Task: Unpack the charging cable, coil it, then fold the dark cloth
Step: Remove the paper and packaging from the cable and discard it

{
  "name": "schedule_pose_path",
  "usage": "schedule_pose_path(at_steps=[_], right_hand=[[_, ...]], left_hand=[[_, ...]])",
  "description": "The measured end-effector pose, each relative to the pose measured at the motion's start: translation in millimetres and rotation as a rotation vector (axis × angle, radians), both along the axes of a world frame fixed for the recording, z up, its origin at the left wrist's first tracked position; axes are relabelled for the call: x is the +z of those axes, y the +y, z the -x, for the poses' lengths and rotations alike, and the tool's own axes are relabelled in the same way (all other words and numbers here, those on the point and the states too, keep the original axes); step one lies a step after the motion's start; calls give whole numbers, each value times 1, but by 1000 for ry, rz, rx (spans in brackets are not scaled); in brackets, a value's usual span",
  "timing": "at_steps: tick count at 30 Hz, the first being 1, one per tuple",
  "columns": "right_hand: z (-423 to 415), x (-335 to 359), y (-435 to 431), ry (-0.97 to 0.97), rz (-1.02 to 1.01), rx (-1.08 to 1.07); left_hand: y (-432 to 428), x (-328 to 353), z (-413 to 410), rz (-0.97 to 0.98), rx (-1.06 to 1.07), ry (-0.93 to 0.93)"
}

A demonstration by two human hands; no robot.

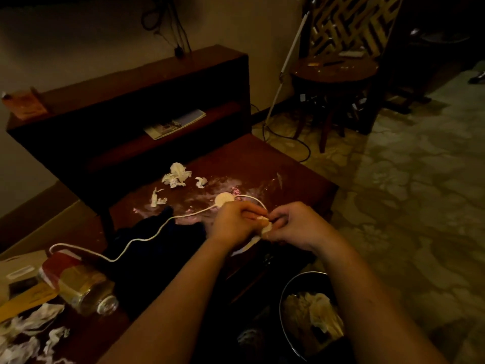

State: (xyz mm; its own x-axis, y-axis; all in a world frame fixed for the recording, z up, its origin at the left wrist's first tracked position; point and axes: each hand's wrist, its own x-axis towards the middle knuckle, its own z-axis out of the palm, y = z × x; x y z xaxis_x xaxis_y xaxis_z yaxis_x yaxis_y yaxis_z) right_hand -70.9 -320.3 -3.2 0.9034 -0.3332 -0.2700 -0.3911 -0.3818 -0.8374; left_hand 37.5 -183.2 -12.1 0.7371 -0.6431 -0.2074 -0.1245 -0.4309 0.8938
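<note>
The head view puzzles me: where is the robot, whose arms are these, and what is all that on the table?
There is no robot here: a person works with bare hands, and the one camera sits on their head, looking forward and down. The left hand and right hand meet at the near edge of the table, both pinching a small white piece; what it is, the dim light hides. A white charging cable runs from a round white pad across the dark cloth toward a jar lying on its side. Crumpled tissues lie farther back.
</note>
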Motion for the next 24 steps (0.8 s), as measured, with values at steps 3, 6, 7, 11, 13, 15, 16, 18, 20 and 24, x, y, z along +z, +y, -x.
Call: schedule_pose_path(at_steps=[3,6,7,11,13,15,16,18,20,24], right_hand=[[16,-15,-15,82,2,-152],[41,-24,-39,202,-81,-291],[50,-26,-46,261,-81,-310],[91,-38,-67,586,62,-245],[101,-38,-67,741,79,-143],[106,-36,-65,758,137,-93],[108,-32,-63,752,171,-73],[108,-29,-63,729,222,-72],[102,-31,-59,628,238,-133],[68,-27,-18,277,180,-207]], left_hand=[[-25,-14,23,119,32,243],[-49,-24,38,54,-112,333],[-54,-28,41,-21,-220,280],[-79,-38,57,-371,-702,-143],[-85,-35,64,-438,-797,-182],[-83,-33,65,-443,-821,-179],[-78,-32,63,-427,-807,-163],[-67,-28,59,-355,-727,-115],[-50,-19,49,-235,-600,-60],[0,-1,14,-31,-228,-27]])
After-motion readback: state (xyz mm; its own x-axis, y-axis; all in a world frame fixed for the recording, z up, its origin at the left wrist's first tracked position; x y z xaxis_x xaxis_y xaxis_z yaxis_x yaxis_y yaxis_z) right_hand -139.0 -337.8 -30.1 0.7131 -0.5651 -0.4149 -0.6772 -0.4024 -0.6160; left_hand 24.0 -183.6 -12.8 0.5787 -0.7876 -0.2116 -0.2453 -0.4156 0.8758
